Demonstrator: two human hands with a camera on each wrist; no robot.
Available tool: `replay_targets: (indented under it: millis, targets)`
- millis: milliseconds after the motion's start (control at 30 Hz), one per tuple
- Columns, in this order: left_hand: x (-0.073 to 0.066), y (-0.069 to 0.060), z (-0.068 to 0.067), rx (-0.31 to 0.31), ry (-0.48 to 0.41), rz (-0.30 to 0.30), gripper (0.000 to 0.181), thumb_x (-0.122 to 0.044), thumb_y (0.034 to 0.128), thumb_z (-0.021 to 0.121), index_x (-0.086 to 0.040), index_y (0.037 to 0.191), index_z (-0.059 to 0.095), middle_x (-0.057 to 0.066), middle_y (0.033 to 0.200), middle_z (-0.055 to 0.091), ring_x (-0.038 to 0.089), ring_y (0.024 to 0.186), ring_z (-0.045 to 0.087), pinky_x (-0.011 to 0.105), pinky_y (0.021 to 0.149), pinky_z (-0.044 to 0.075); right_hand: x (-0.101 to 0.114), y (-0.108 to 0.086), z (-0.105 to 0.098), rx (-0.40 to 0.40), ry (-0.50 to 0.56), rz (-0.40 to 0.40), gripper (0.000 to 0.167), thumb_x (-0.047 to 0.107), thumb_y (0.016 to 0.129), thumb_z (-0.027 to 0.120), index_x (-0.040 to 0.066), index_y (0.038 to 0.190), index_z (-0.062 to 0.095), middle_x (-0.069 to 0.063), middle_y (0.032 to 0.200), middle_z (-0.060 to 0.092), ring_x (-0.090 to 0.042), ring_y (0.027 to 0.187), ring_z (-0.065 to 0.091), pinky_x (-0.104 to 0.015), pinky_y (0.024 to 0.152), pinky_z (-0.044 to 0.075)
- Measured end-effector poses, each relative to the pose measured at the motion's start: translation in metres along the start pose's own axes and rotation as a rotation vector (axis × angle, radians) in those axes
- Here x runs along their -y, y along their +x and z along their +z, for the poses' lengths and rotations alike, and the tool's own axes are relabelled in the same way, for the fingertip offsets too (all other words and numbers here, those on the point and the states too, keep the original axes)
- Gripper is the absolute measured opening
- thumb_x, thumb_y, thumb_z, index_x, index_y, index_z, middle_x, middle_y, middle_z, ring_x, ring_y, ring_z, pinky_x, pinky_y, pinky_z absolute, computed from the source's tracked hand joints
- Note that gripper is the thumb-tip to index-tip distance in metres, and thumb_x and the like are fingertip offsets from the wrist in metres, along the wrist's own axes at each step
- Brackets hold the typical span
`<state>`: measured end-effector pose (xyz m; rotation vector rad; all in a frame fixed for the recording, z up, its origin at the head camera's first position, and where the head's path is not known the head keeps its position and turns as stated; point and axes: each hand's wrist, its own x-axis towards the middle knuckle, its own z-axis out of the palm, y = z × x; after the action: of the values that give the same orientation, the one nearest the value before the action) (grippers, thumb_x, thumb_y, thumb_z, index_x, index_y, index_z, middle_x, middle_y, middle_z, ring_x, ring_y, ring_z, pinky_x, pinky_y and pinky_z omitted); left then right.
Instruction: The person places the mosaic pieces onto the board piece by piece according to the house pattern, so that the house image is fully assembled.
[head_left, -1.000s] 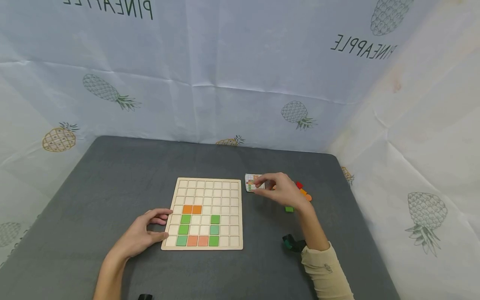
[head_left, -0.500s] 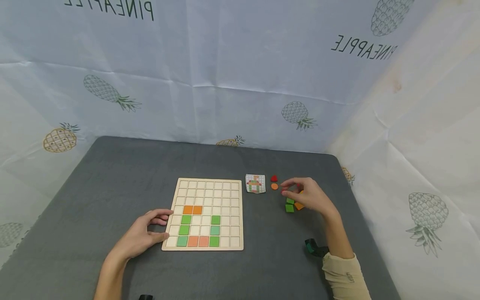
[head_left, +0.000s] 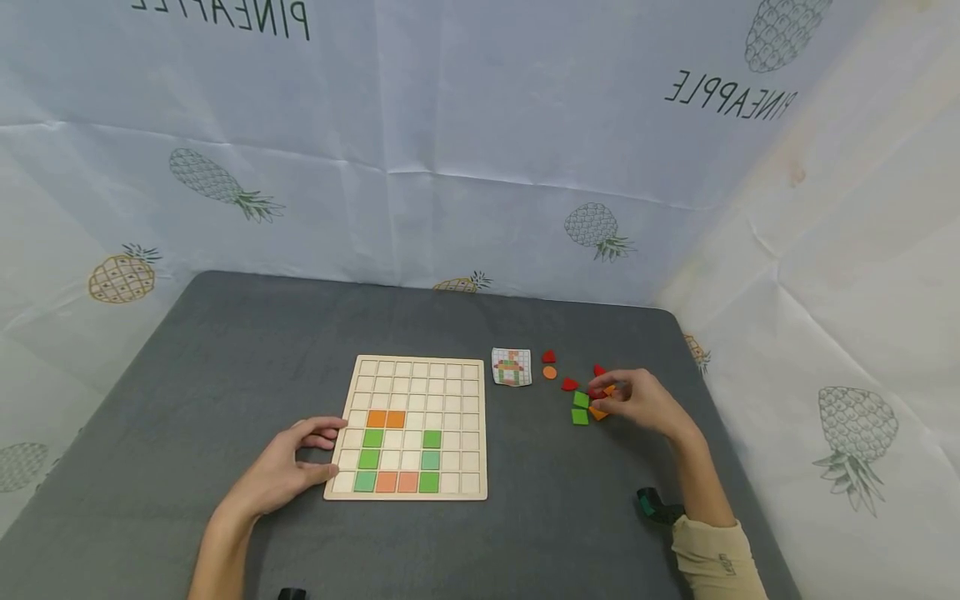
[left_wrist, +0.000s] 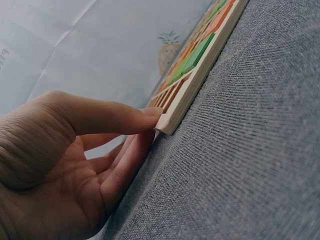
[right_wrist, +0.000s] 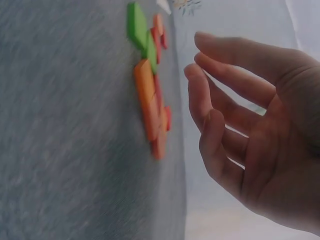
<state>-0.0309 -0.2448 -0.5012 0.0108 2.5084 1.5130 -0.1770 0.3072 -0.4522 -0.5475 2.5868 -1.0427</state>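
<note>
Below centre of the frame, the board (head_left: 418,385) is touched at its left edge by the left hand (head_left: 281,467), thumb and fingers loosely spread. Right of centre, the right hand (head_left: 641,402), empty, fingertips narrowly parted, is poised over the loose tiles (head_left: 580,417). One tile is probably best pinched by its sides, with its neighbours undisturbed.

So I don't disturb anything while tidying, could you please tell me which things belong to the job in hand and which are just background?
Seemingly in the job:
wooden board
coloured tiles set in it
loose red, orange and green pieces
printed card

Just background:
pineapple curtain
grey table
</note>
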Motion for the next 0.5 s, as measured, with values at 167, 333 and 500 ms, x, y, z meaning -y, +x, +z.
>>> replay_targets:
  millis: [167,333,500]
  targets:
    - [0.000,0.000,0.001,-0.003,0.002,0.006,0.066,-0.002,0.0875,0.086,0.001,0.148,0.059,0.019,0.135,0.064,0.022,0.118,0.061,0.024,0.083,0.060,-0.013,0.000,0.000,0.049,0.013,-0.002,0.032,0.007,0.095,0.082,-0.001,0.125,0.076,-0.022,0.113,0.080,-0.015,0.067,0.065,-0.023,0.061,0.046]
    - [0.000,0.000,0.001,0.001,-0.001,0.006,0.066,-0.002,0.0876,0.086,0.002,0.148,0.058,0.019,0.135,0.064,0.024,0.119,0.061,0.024,0.083,0.060,-0.025,0.002,0.000,0.079,0.000,-0.004,0.034,0.003,0.091,0.082,0.001,0.124,0.076,-0.022,0.116,0.076,-0.005,0.067,0.057,-0.022,0.063,0.048]
    - [0.001,0.000,0.001,0.001,0.001,-0.001,0.067,-0.002,0.0878,0.085,0.002,0.148,0.058,0.019,0.135,0.063,0.025,0.119,0.061,0.024,0.083,0.060,-0.033,0.004,0.001,0.099,0.026,-0.016,0.035,0.002,0.090,0.083,-0.001,0.124,0.075,-0.023,0.119,0.074,-0.006,0.072,0.059,-0.022,0.064,0.050]
